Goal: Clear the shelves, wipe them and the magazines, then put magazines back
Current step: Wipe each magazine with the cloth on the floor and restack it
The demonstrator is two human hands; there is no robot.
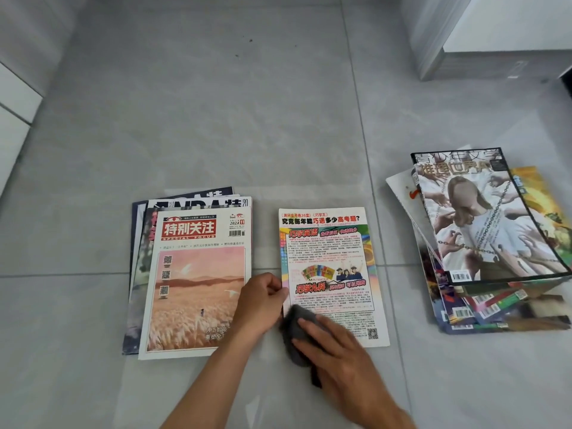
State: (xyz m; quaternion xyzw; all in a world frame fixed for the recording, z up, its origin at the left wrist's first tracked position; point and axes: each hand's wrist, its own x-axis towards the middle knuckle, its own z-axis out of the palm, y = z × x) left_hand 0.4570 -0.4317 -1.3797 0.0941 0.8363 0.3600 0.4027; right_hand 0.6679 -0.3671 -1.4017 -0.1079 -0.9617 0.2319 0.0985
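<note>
A single magazine [328,258] with a colourful advert cover lies flat on the grey floor in the middle. My left hand [260,301] pinches its left edge, holding it down. My right hand [337,354] presses a dark grey cloth [297,332] onto the magazine's lower left corner. To the left lies a small pile of magazines [198,280], topped by one with a pink field picture and a red title. On the right sits a taller, untidy stack of magazines [492,239], its top cover showing a figure in chains.
A thin clear plastic sheet [216,391] lies on the tiled floor under the middle magazine and my arms. A white cabinet corner with a metal base [433,57] stands at the top right. White panels [15,100] line the left edge.
</note>
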